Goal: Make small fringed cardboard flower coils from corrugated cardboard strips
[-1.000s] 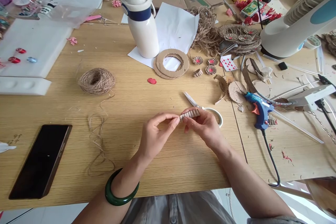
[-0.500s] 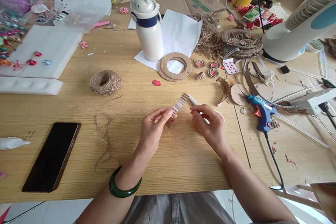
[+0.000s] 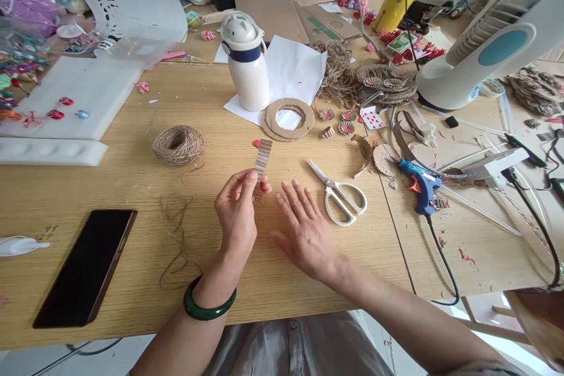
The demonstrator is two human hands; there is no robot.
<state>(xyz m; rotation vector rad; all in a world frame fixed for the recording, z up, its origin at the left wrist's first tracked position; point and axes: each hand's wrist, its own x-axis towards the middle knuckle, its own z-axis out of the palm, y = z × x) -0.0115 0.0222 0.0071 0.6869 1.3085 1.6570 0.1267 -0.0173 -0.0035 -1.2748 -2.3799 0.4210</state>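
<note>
Between thumb and fingers, my left hand (image 3: 238, 202) pinches a strip of corrugated cardboard (image 3: 263, 155), which sticks up and away from me; its lower end is partly hidden by the fingers. My right hand (image 3: 304, 226) is spread palm down over the table just right of the strip, holding nothing. White-handled scissors (image 3: 339, 191) lie beside it with their blades slightly apart. A red paper disc (image 3: 256, 143) shows behind the strip's top. Farther back is a cardboard ring (image 3: 288, 119), with several rolled corrugated rosettes (image 3: 346, 127) to its right.
A twine ball (image 3: 178, 144) trails loose string at left, above a black phone (image 3: 86, 267). A blue glue gun (image 3: 423, 188) with its cord lies right, near cardboard scraps. At the back stand a white bottle (image 3: 247, 73) and a white fan (image 3: 467, 64).
My left hand has moved left with the strip, which now stands more upright. My right hand has come away from the scissors, moved left and flattened out.
</note>
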